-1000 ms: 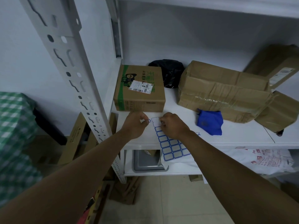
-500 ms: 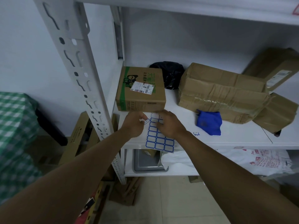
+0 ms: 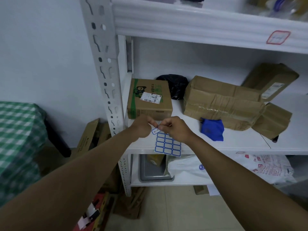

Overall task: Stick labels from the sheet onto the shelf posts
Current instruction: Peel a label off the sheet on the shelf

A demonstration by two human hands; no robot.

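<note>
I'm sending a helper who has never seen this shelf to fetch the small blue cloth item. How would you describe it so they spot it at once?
Find the white shelf board that carries the brown parcels. Near its front edge, to the right of the person's right hand, lies the blue cloth item, against the foot of the large taped cardboard parcel. It is the only soft, bright blue thing among brown boxes.

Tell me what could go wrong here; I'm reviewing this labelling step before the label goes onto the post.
The peeled label hangs by a corner from the left hand, so it might curl and stick to itself or the fingers. The label sheet, pinched only at its top by the right hand, dangles off the shelf edge and may slip.
</note>
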